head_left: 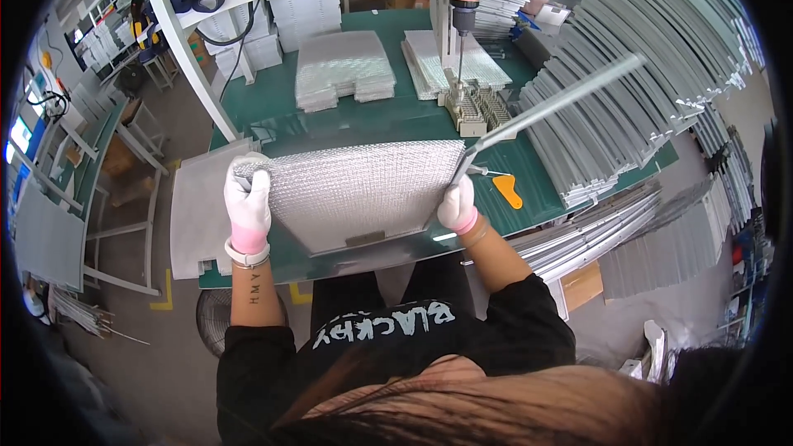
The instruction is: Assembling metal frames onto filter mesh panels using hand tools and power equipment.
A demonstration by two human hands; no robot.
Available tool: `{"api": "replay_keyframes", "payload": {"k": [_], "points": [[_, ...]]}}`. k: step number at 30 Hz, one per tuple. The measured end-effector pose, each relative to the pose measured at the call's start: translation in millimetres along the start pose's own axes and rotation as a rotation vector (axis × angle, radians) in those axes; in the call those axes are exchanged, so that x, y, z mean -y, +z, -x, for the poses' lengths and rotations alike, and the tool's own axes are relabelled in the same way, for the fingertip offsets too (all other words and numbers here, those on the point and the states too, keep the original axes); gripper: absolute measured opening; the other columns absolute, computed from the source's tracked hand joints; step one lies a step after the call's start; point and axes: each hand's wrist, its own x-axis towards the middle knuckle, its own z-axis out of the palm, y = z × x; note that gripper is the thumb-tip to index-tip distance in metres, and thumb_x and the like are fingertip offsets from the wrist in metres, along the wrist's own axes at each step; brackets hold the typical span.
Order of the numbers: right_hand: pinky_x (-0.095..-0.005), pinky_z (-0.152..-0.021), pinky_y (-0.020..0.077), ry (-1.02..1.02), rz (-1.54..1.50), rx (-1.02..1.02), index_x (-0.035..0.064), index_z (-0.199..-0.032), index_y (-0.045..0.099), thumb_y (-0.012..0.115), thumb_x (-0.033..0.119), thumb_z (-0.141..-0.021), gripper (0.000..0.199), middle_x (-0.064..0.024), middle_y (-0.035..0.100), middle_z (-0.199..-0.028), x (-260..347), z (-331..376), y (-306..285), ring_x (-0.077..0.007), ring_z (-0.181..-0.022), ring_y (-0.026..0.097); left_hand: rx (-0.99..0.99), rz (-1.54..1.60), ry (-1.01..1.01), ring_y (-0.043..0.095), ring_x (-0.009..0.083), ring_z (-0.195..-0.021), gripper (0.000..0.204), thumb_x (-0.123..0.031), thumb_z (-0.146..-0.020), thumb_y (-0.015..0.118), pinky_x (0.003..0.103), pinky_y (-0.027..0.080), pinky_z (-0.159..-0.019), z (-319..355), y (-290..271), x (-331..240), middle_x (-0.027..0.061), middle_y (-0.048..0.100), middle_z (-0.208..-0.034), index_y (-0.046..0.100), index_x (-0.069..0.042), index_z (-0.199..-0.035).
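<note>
The left hand point(248, 206) clenches the left edge of a silvery mesh filter panel point(363, 190), which lies flat at the near edge of the green surface point(347, 120). The right hand point(457, 206) grips a long aluminium frame strip point(553, 107) (gloved, both) against the panel's right edge. Stacked strips point(628, 83) crowd the right side.

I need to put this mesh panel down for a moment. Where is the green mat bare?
The green mat is bare between the mesh panel and the mesh stacks behind it, and around the orange scraper. The right side is crowded with metal strips; the press fixture fills the rear middle.
</note>
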Motion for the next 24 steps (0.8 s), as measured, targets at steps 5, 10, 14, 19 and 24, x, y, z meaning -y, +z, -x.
{"api": "replay_keyframes", "payload": {"k": [5, 10, 14, 19, 24], "points": [[-0.0374, -0.067, 0.0423, -0.027, 0.325, -0.151, -0.0054, -0.112, 0.049, 0.037, 0.023, -0.098, 0.033, -0.0124, 0.051, -0.085, 6, -3, 1, -0.0258, -0.069, 0.049, 0.006, 0.04, 0.016, 0.049, 0.0064, -0.08, 0.013, 0.006, -0.087, 0.049, 0.021, 0.041, -0.075, 1, 4, -3, 0.0031, 0.058, -0.095, 0.054, -0.002, -0.096], [-0.0423, -0.067, 0.0444, 0.143, 0.351, -0.194, -0.0062, -0.11, 0.051, 0.04, 0.015, -0.093, 0.029, -0.0201, 0.054, -0.084, 2, 0, 2, -0.0371, -0.071, 0.054, 0.115, 0.072, 0.08, 0.051, 0.0097, -0.08, 0.014, 0.008, -0.085, 0.046, 0.023, 0.042, -0.076, 6, 9, -4, 0.0061, 0.058, -0.09, 0.053, -0.001, -0.093], [-0.0384, -0.07, 0.0452, 0.044, -0.069, -0.135, -0.0105, -0.12, 0.048, 0.036, 0.019, -0.094, 0.041, -0.0171, 0.055, -0.086, -5, -15, -15, -0.0303, -0.071, 0.054, 0.131, 0.012, 0.084, 0.052, 0.011, -0.08, 0.013, 0.007, -0.085, 0.048, 0.024, 0.043, -0.076, 7, 10, -6, 0.0071, 0.058, -0.089, 0.053, -0.001, -0.093], [-0.0357, -0.065, 0.0433, -0.057, 0.515, -0.318, -0.0096, -0.116, 0.049, 0.038, 0.008, -0.092, 0.032, -0.0134, 0.055, -0.08, 23, -42, -6, -0.0251, -0.068, 0.053, 0.158, 0.08, 0.147, 0.052, 0.0129, -0.08, 0.009, 0.002, -0.085, 0.052, 0.025, 0.043, -0.075, 12, 18, -6, 0.0085, 0.058, -0.088, 0.053, -0.002, -0.093], [-0.0346, -0.074, 0.0431, 0.032, 0.407, -0.278, -0.0093, -0.118, 0.046, 0.039, 0.008, -0.094, 0.03, -0.0146, 0.053, -0.089, 20, -36, -12, -0.0244, -0.079, 0.052, 0.16, 0.072, 0.181, 0.051, 0.0127, -0.079, 0.008, 0.002, -0.084, 0.052, 0.025, 0.042, -0.074, 16, 25, -6, 0.0088, 0.058, -0.089, 0.052, -0.002, -0.092]]}}
